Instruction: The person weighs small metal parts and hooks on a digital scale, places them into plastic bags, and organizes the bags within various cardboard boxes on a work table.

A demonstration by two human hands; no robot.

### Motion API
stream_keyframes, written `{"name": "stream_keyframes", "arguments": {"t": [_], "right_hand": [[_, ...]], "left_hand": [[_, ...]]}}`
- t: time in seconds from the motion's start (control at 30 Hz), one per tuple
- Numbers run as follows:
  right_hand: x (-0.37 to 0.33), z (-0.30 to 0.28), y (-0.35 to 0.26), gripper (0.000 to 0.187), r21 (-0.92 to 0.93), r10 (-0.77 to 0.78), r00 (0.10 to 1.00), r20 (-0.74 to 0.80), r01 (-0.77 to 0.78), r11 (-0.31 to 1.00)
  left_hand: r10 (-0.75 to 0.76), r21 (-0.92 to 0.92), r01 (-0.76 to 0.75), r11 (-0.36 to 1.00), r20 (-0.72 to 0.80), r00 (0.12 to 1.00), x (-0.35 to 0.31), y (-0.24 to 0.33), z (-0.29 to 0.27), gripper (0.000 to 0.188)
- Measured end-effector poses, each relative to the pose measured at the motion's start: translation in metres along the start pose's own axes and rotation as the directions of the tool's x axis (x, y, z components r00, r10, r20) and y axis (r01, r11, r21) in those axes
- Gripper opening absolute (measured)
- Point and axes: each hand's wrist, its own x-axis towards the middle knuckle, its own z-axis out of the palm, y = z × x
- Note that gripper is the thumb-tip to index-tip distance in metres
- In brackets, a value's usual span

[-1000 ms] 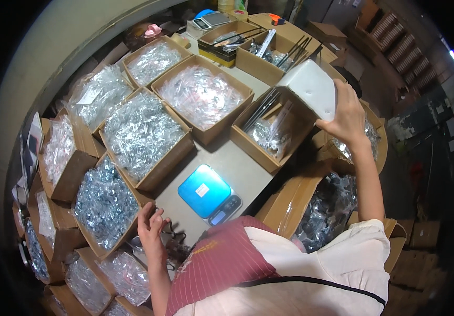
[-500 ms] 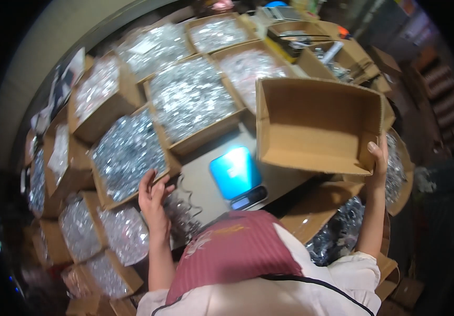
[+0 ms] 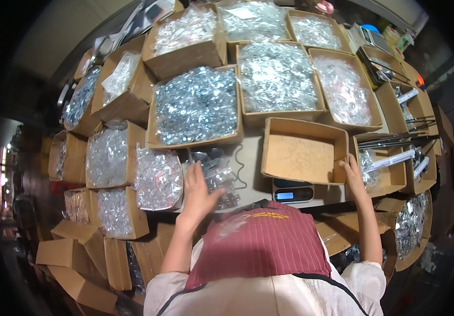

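Note:
My right hand [image 3: 354, 176] grips the right wall of a shallow cardboard box [image 3: 306, 181], its thumb over the rim and its fingers outside. Nothing lies inside the box. It covers most of a small kitchen scale [image 3: 294, 195], whose lit display shows at the near side; I cannot tell whether they touch. My left hand [image 3: 198, 192] has its fingers stretched out and holds nothing. It is over the left edge of some clear bags of dark parts [image 3: 219, 181], beside a heap of clear packets [image 3: 157, 178].
Behind stand cardboard boxes full of small clear packets, among them one of bluish packets [image 3: 195, 108] and one of silvery packets [image 3: 279, 79]. On the right, a box [image 3: 379, 179] holds black rods and white strips. More boxes [image 3: 113, 210] crowd the left side.
My right hand has brought the cardboard box down over the scale. My left hand has moved from the bluish packets' box to the clear bags. The view has turned.

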Motion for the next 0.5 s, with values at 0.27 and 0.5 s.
{"name": "stream_keyframes", "arguments": {"t": [0.27, 0.5], "right_hand": [[-0.056, 0.061, -0.098, 0.047, -0.577, -0.849, 0.499, 0.174, 0.75, 0.323], [-0.085, 0.122, -0.095, 0.047, -0.107, -0.707, 0.474, 0.525, 0.861, 0.498]], "left_hand": [[0.131, 0.189, -0.123, 0.974, -0.03, 0.991, -0.027, 0.001, 0.031, 0.071], [0.163, -0.425, -0.138, 0.894, 0.023, 0.986, -0.032, 0.053, -0.013, 0.028]]}}
